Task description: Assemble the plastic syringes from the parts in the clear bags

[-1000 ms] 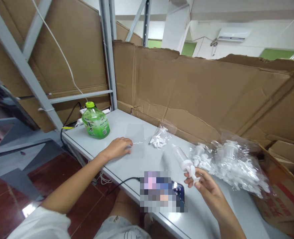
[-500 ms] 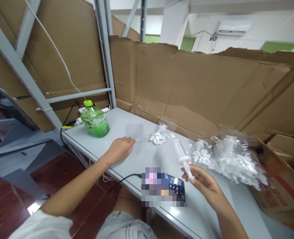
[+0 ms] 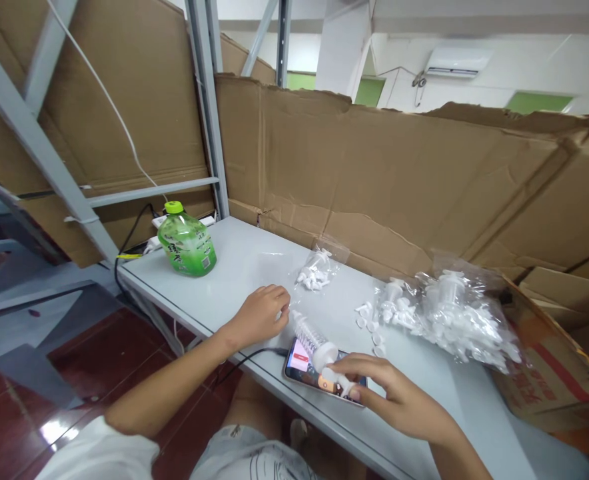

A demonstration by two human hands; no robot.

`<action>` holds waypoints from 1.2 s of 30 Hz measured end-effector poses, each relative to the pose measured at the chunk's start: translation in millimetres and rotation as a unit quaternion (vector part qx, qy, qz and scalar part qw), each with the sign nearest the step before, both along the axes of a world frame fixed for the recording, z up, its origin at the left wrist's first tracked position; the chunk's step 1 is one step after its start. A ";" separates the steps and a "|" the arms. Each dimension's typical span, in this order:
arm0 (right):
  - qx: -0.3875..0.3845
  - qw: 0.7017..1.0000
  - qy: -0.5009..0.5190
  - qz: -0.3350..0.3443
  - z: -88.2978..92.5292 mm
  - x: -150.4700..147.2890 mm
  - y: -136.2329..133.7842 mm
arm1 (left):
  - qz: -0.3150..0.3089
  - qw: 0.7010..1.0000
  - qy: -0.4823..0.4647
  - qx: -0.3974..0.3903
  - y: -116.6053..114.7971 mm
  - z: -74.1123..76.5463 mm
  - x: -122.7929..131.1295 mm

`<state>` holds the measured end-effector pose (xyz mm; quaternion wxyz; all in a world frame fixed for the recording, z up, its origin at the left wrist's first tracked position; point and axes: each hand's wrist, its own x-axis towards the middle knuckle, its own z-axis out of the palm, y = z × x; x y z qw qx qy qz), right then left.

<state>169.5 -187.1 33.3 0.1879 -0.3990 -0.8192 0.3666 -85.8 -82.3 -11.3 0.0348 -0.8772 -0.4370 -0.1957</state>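
Observation:
My right hand pinches the narrow white end of a plastic tube with a clear ribbed barrel and a round white collar. The tube is tilted above a phone, its tip pointing up and left at my left hand. My left hand is over the table with its fingers curled; whether anything is inside them is hidden. Just behind it lies a thin clear plastic sheet or bag. Several small white round pieces lie loose beyond my right hand.
Clear bags of white plastic parts lie along the back: a small one, a middle one and a large one. A green bottle stands left. A cardboard box is at right, a cardboard wall behind. A cable reaches the phone.
My right hand has brought the ribbed tube left and down over the phone. My left hand has moved right, away from the clear sheet, and its fingers are more curled.

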 end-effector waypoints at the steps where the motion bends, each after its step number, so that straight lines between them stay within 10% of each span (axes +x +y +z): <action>1: 0.002 1.000 -0.004 0.008 2.0 -1.2 -0.7 | 0.012 1.000 -0.008 -0.001 0.3 0.0 1.0; 9: 0.027 0.999 -0.025 0.028 11.6 -9.3 -5.6 | 0.063 0.998 0.008 -0.031 -2.5 4.0 7.2; 25: 0.115 0.986 -0.099 0.072 39.1 -26.6 10.4 | -0.198 0.967 -0.102 -0.127 -22.9 32.0 12.8; 36: 0.218 0.968 -0.124 0.001 25.9 -37.9 20.3 | -0.233 0.959 -0.141 -0.083 -33.0 59.7 28.6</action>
